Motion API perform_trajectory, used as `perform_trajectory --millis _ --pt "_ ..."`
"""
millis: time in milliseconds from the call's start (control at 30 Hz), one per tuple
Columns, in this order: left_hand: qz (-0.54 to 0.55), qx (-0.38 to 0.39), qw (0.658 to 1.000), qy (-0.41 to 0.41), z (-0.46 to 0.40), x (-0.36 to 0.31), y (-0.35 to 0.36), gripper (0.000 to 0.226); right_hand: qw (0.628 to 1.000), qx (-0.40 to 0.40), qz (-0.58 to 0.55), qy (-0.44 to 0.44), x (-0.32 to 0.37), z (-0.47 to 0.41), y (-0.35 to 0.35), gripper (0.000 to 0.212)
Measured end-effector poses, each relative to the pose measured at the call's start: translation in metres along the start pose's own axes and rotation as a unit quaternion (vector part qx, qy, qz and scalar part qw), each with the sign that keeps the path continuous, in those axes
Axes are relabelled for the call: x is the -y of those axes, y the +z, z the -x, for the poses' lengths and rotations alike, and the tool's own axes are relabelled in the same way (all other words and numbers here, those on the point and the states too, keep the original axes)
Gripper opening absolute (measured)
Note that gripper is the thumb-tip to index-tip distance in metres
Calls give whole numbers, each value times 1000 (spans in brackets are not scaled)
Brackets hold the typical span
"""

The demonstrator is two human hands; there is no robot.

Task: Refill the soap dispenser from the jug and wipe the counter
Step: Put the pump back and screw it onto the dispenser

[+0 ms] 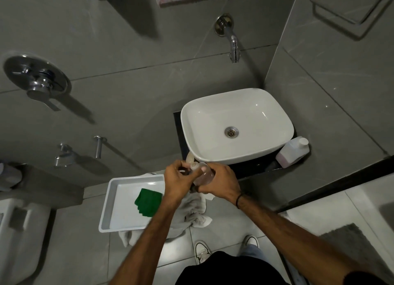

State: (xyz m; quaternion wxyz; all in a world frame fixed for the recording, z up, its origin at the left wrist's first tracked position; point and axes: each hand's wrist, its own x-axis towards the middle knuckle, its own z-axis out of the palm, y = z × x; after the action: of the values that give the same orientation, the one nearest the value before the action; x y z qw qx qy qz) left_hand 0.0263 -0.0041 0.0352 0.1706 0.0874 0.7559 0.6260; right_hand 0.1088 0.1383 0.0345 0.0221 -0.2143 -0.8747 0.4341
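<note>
My right hand (220,183) grips the body of a clear soap dispenser bottle (205,174) with pinkish liquid in it. My left hand (178,181) is closed around its neck and top, whose cap is mostly hidden by the fingers. Both hands are in front of the white basin (236,124), just off the dark counter (251,167). The jug (293,151), white plastic with pink liquid low inside and a white cap, stands on the counter at the basin's right. A green cloth (148,202) lies in a white tray (113,201) to the left.
A chrome tap (233,48) juts from the grey tiled wall above the basin. A crumpled grey towel (195,210) lies under the tray and my arms. A toilet (19,237) stands at the left; a grey mat (349,244) and my shoes (202,251) are on the floor.
</note>
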Motion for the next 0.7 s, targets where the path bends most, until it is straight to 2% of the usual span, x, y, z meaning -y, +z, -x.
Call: perform_trajectory --millis 133,267,367,433,567,700 --pt "79 98 992 -12 -7 1 -6 23 999 34 -8 1 -7 -4 -6 57" --pt "35 201 979 -10 -14 0 -17 38 998 61 1 17 -12 -5 -8 48" --pt "3 239 971 -4 -18 -2 -21 34 998 58 1 13 -13 -4 -4 37" --pt "-30 231 972 20 -19 -4 -22 35 999 30 11 22 -14 -3 -2 43" --pt "-26 138 988 71 -14 -10 -20 47 999 -31 42 7 -12 -6 0 68" --pt "-36 117 988 95 -17 -11 -21 37 998 -41 57 1 -12 -9 -1 73"
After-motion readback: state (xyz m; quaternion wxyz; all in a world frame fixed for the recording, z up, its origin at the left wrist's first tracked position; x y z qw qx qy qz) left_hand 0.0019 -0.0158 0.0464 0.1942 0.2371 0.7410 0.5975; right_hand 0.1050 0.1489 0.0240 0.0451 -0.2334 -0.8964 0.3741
